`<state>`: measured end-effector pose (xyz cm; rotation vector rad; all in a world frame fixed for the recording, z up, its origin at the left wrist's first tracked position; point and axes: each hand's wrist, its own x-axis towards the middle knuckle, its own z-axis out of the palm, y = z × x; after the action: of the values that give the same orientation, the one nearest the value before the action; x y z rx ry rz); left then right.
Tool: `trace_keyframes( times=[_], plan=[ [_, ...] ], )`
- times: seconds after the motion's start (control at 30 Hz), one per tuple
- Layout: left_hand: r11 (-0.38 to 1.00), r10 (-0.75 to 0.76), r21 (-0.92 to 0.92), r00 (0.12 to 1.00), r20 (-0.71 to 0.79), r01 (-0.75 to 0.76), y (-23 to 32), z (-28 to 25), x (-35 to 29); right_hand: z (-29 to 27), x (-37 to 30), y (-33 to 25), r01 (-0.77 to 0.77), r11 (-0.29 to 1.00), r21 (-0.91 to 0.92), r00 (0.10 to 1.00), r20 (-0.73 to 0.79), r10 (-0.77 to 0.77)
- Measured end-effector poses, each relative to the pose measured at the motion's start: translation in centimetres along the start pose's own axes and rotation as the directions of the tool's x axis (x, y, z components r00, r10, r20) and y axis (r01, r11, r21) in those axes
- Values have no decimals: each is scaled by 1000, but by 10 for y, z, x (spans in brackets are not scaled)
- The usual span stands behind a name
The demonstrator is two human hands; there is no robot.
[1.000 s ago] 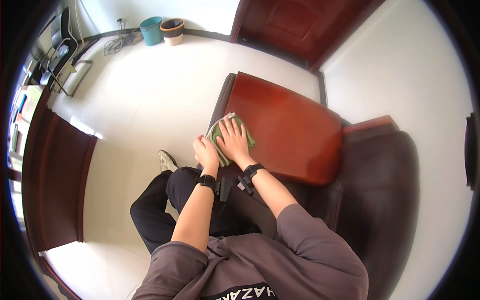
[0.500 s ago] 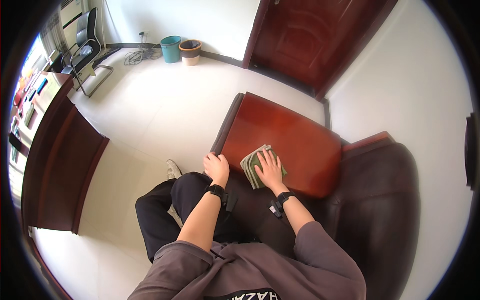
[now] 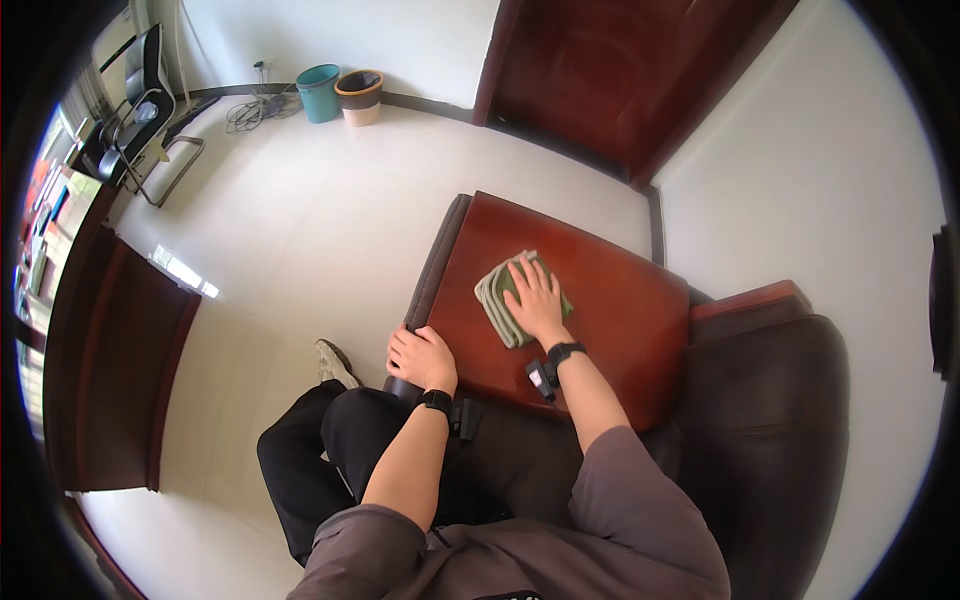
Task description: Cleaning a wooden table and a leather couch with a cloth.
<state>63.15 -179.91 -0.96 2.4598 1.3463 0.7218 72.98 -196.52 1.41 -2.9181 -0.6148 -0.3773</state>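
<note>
A reddish-brown wooden tabletop (image 3: 610, 310) with a dark leather side (image 3: 440, 250) stands in front of me, next to the sofa. On it lies a folded green cloth (image 3: 497, 300) with pale edges. My right hand (image 3: 537, 303) rests flat on this cloth, fingers spread and thumb out to the left. At the tabletop's near left corner is my left hand (image 3: 420, 360), its fingers bent over the edge and its thumb on top. Each wrist wears a black strap with a small device.
I sit on a dark leather sofa (image 3: 770, 400) with a wooden armrest (image 3: 750, 310), close to the right wall. A wooden desk (image 3: 120, 370) stands left, a chair (image 3: 145, 120) behind it. Two bins (image 3: 320, 95), loose cables (image 3: 260, 110) and a dark red door (image 3: 610, 80) are farther back.
My right hand and the cloth under it have slid away from me over the tabletop. My left hand has shifted slightly nearer and left along the corner. The view has shifted a little.
</note>
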Motion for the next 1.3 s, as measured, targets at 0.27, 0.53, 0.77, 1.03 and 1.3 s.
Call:
trace_keyframes(
  times=[0.27,0.53,0.77,1.03,1.3],
  plan=[
    [1000,10,-14,998,62,-10,-5,-6,-1,4,23,37,-113,992,-52,987,111,118],
    [997,57,-54,998,25,-56,2,-12,6,-22,-48,88,-342,936,-83,938,22,345],
    [993,107,-49,994,1,-107,-5,-3,5,-41,-165,97,-474,869,-140,879,-22,476],
    [990,114,-95,984,134,-102,-5,0,3,-53,-266,83,-636,754,-167,772,-142,620],
    [987,112,-134,975,194,-87,1,-9,-2,-26,-261,80,-839,191,509,131,-153,980]
  ],
)
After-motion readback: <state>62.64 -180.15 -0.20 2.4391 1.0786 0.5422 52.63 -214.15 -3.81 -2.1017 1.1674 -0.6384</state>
